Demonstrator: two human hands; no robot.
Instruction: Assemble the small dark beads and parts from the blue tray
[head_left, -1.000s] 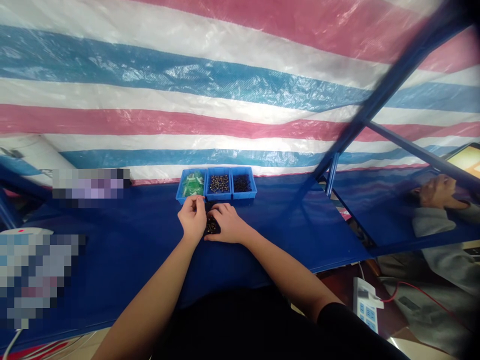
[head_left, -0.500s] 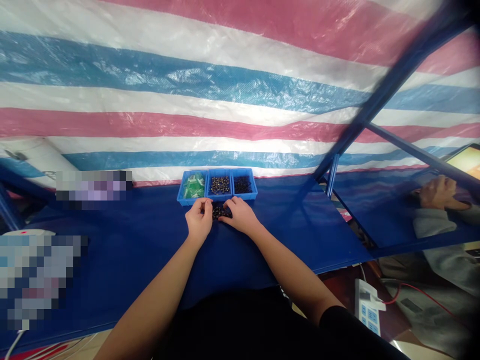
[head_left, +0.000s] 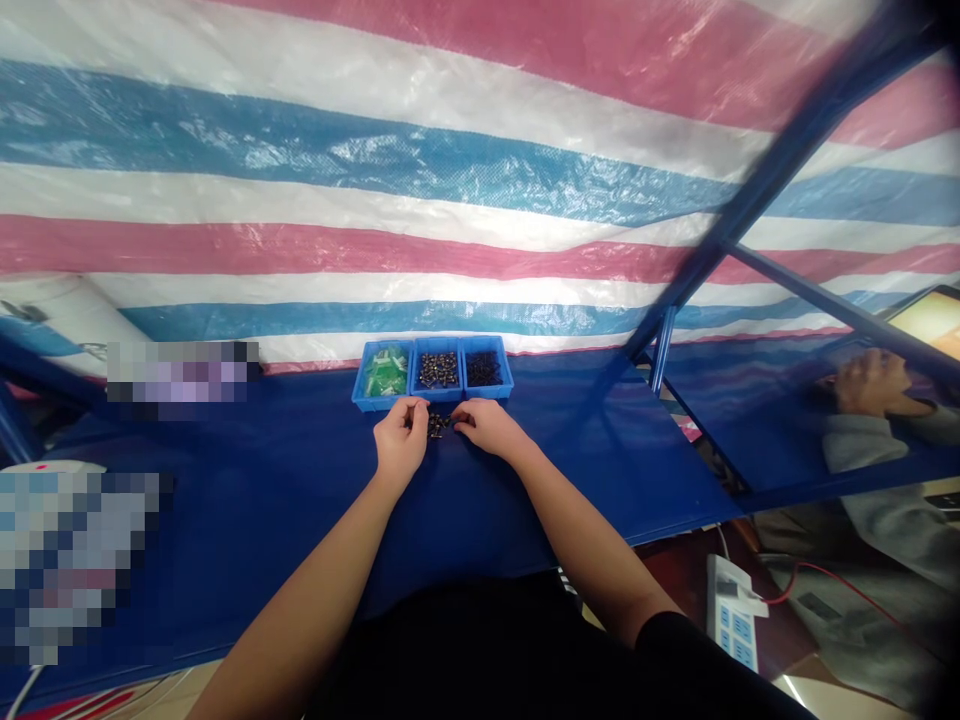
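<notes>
Prob. picking thru small parts [head_left: 437, 428], heaped on table [head_left: 585, 450] at 6 o'clock of middle bin [head_left: 438, 395]. Curling left hand [head_left: 400, 442] at their 9, right hand [head_left: 491, 430] at 3; can't tell if grasping w/ either. Next: likely calls for precise fingertip pinch.

Striped red, white and blue across the tarpaulin [head_left: 420, 250]; deep blue over the bench [head_left: 585, 450], brighter on the bins [head_left: 489, 392]; green and white in the leftmost pieces [head_left: 387, 371], gold and black among the loose parts [head_left: 437, 427].
</notes>
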